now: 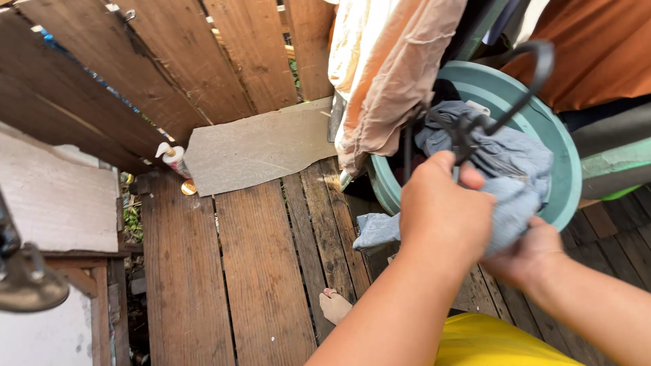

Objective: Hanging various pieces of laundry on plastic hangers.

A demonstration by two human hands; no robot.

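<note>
My left hand [444, 210] is closed around the lower part of a black clothes hanger [536, 74], whose hook curves up to the right. A blue-grey garment [515, 163] is bunched at the hanger, with one end trailing down to the left. My right hand [529, 256] grips this garment from below. Both hands are held in front of a round teal basin [566, 163], which is tilted toward me.
A beige cloth [386, 68] and an orange cloth [597, 47] hang above. A wooden fence [203, 61] backs a plank deck [258, 271]. A grey board [264, 146], a white squeeze bottle [173, 157], a low table [54, 203] and my bare foot [336, 305] are around.
</note>
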